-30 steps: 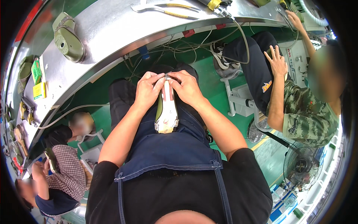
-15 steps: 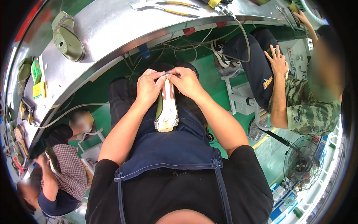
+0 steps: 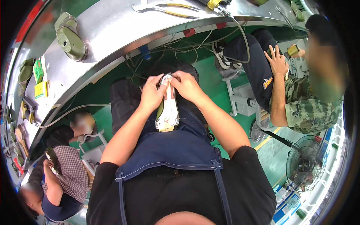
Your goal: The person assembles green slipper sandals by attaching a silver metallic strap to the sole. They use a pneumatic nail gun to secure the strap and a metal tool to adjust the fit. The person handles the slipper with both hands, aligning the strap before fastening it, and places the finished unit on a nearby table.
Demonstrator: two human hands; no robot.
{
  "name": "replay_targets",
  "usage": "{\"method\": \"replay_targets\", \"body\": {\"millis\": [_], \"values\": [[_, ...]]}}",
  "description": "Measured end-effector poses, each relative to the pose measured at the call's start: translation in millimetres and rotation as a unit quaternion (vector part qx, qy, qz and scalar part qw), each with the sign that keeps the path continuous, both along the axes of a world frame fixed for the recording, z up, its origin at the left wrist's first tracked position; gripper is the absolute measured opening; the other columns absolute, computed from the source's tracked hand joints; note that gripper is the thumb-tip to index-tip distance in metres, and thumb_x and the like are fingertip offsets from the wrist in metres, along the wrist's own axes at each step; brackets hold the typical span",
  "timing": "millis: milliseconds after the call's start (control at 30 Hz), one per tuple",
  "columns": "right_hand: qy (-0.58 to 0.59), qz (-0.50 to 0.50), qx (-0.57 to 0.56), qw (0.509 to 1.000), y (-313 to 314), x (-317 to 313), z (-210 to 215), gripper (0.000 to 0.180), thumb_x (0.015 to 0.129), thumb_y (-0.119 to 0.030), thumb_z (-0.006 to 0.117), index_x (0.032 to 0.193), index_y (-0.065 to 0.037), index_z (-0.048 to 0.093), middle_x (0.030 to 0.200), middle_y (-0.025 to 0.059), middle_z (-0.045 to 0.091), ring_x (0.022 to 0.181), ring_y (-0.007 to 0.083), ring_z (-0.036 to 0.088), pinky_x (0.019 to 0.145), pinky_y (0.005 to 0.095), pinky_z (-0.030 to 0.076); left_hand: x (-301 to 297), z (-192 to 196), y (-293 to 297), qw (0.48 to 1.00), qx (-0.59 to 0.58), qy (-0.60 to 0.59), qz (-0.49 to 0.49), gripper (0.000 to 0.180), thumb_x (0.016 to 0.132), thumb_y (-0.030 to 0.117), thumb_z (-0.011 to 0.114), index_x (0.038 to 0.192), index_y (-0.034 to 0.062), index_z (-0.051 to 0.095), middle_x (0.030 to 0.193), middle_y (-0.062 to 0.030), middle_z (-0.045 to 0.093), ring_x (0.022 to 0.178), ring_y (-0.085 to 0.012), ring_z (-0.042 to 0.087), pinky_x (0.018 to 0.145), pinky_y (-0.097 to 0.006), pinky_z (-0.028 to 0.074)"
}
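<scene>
An olive-green shoe form [image 3: 171, 112], which looks like a shoe on a last, lies along my lap with its pale underside up. Its narrow end points away from me and its wide end rests near my blue apron [image 3: 170, 148]. My left hand [image 3: 150, 93] wraps the left of the narrow end, its thumb on the pale underside. From the right, my right hand [image 3: 185, 87] closes on the same end, thumb pressed near the middle. A brownish strip shows between the hands. The fingertips at the far edge are partly hidden.
Beyond my knees curves a metal bench [image 3: 108, 33] bearing yellow-handled pliers [image 3: 165, 9], a green shoe last [image 3: 71, 43] and small green and yellow boxes [image 3: 40, 90]. Hoses and cables hang beneath it. Co-workers sit left and right; a fan [image 3: 305, 163] stands at lower right.
My thumbs have shifted from the very tip of the narrow end onto its underside, and my hands sit slightly nearer. The right co-worker's raised hand has come down from the bench with a green-yellow object.
</scene>
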State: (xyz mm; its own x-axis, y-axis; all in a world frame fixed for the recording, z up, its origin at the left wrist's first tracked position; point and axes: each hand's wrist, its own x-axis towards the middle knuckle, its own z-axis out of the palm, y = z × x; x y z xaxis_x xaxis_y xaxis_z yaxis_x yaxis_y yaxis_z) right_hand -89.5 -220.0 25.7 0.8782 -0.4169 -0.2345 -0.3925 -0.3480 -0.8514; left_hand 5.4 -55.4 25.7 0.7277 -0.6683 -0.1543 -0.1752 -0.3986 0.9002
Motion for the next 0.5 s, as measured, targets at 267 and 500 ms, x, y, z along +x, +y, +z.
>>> {"method": "replay_targets", "body": {"millis": [267, 500], "values": [[0.061, 0.000, 0.287, 0.956, 35.8, -43.3, -8.7, 0.057, 0.097, -0.045, 0.073, 0.117, 0.008, 0.072, 0.104, 0.0183, 0.078, 0.102, 0.0271, 0.075, 0.088, 0.0408, 0.058, -43.3, 9.7, 46.8, 0.882, -0.072, 0.465, -0.004, 0.066, 0.089, 0.023, 0.083, 0.139, -0.0051, 0.051, 0.119, -0.0143, 0.070, 0.103, -0.0232, 0.073, 0.093, -0.037, 0.058], [0.191, 0.051, 0.453, 0.869, 26.8, -32.7, -1.4, 0.065, 0.095, -0.045, 0.076, 0.134, 0.005, 0.064, 0.119, 0.0212, 0.073, 0.105, 0.0322, 0.075, 0.087, 0.0491, 0.063, -42.2, -2.7, 49.9, 0.862, -0.083, 0.500, -0.006, 0.072, 0.085, 0.024, 0.087, 0.138, -0.0063, 0.050, 0.119, -0.0172, 0.069, 0.104, -0.0255, 0.073, 0.093, -0.040, 0.060]]}}
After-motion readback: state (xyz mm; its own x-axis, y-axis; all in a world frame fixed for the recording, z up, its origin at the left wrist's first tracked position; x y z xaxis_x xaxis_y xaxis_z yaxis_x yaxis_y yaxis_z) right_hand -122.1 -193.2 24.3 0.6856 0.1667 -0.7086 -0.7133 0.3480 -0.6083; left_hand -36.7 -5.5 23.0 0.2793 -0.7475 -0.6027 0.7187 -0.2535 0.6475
